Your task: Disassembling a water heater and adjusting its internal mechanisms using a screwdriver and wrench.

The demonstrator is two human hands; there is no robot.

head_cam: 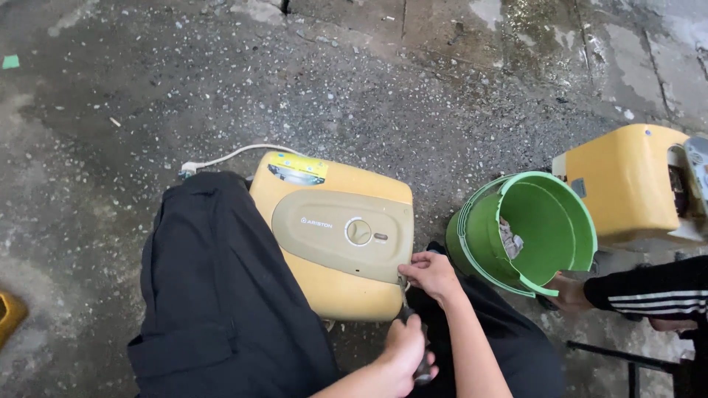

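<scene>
While right hand (434,274) fingers pinch yellow heater (335,232) lower edge, left hand (404,352) clenches tool handle (420,361) just below.

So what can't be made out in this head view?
- Tool: mostly hidden inside the left hand.
- Yellow water heater: left side covered by a black trouser leg.
- Bucket contents: too small to identify.
- Second yellow casing: cut off by the right edge.

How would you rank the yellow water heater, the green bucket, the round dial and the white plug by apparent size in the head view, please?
Largest to smallest:
1. yellow water heater
2. green bucket, tilted, though nearness makes its gap to the heater unsure
3. round dial
4. white plug, looking about alike with the dial, so that pair is unsure
</scene>
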